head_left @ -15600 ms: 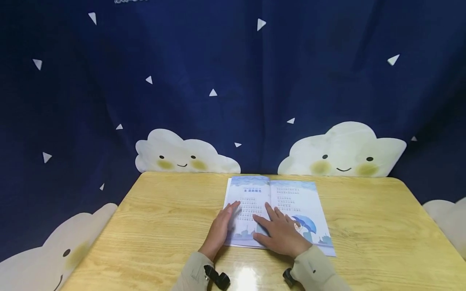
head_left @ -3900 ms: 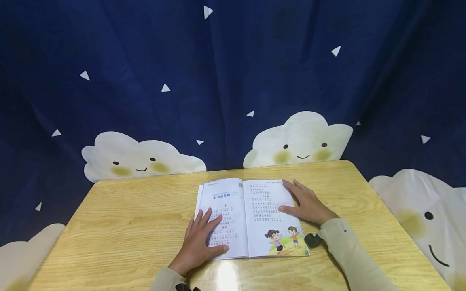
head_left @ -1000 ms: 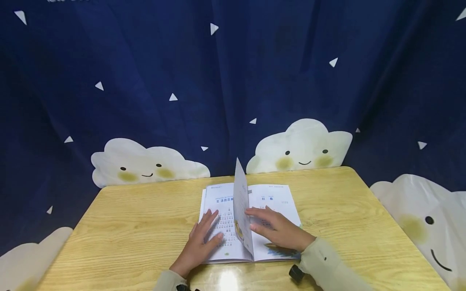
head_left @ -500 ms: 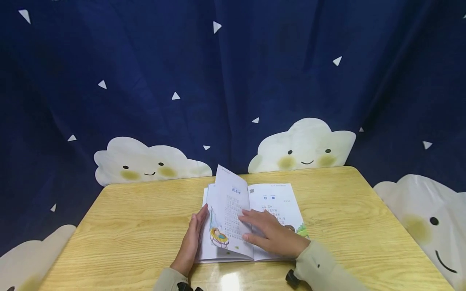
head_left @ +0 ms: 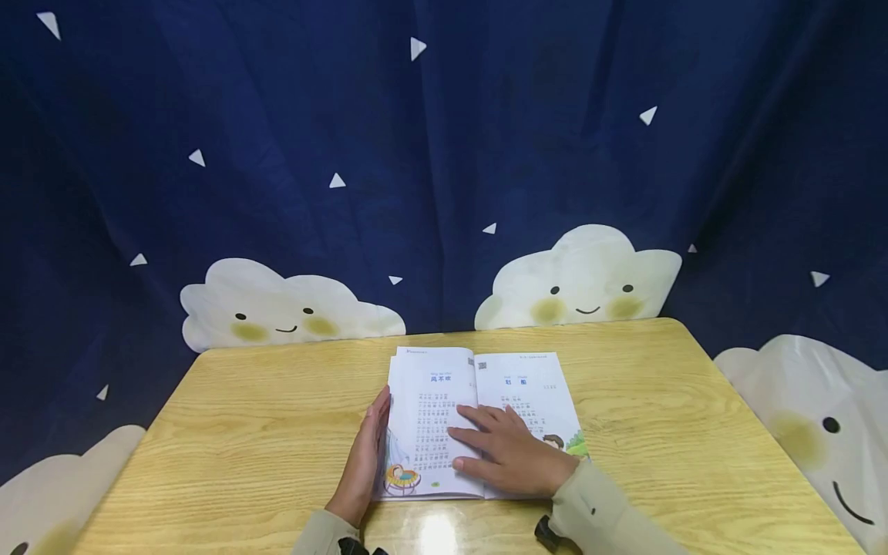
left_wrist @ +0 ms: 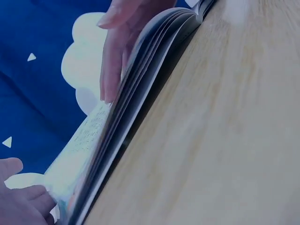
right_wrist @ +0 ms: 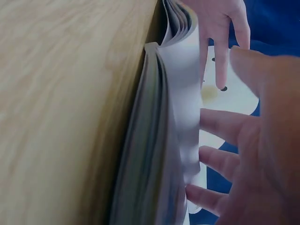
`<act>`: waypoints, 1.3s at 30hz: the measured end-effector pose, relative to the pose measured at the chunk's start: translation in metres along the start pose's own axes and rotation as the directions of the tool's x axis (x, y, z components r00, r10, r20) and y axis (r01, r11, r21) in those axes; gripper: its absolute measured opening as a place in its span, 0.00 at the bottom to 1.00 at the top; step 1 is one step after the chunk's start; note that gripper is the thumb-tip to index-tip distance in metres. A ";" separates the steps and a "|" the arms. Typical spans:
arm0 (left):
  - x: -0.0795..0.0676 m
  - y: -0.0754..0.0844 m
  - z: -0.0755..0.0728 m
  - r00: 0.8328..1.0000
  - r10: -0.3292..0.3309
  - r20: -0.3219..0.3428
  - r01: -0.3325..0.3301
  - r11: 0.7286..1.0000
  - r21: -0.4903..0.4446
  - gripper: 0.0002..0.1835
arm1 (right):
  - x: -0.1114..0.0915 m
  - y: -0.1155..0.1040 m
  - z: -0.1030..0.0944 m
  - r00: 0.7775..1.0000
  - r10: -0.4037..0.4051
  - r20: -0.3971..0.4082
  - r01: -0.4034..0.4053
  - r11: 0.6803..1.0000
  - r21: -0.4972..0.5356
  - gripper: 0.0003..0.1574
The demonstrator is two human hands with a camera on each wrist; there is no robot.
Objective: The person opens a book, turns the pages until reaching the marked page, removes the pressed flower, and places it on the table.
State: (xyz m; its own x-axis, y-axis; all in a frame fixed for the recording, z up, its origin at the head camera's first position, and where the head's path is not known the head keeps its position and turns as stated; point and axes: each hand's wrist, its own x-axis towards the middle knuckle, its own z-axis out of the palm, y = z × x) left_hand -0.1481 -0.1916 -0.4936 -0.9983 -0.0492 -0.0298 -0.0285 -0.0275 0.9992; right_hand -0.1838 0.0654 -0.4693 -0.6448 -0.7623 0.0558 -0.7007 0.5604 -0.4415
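An illustrated book lies spread on the table, printed text on both pages and a cradle picture low on the left one. Along its left edge stands my left hand, fingers straight and pointing away from me. My right hand rests across the gutter, its spread fingertips on the left page and its palm covering part of the right page. In the left wrist view, the left hand is beside the lower page corner. The right wrist view shows the right hand's fingers against the curved page.
The wooden table ends at a far edge just behind the book. A dark blue curtain with smiling white clouds hangs behind and at both sides. Small black devices sit at the wrists.
A page that stood upright has swung left and now lies down on the left side. The left hand has withdrawn from the page to the book's edge; the right hand followed the page leftward.
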 end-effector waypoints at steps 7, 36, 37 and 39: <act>0.000 0.001 0.006 0.998 0.057 0.028 -0.062 0.972 0.228 0.28 | 0.002 0.000 0.002 1.000 -0.015 -0.008 0.015 0.999 -0.048 0.37; -0.008 -0.008 0.015 0.966 0.125 0.225 -0.252 0.629 0.736 0.43 | -0.012 0.063 -0.050 0.959 0.220 -0.181 -0.178 0.959 0.221 0.48; -0.008 -0.008 0.015 0.966 0.126 0.225 -0.253 0.628 0.736 0.43 | -0.014 0.069 -0.051 0.952 0.245 -0.182 -0.204 0.954 0.220 0.50; -0.008 -0.008 0.016 0.966 0.124 0.225 -0.252 0.625 0.739 0.43 | -0.017 0.079 -0.053 0.934 0.315 -0.167 -0.274 0.935 0.225 0.52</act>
State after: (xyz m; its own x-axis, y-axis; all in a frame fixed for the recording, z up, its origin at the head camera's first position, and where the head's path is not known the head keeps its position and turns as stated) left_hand -0.1411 -0.1755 -0.5011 -0.9796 0.1735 0.1011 0.1970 0.7332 0.6509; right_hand -0.2445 0.1404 -0.4577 -0.8740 -0.4817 0.0631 -0.4093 0.6601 -0.6299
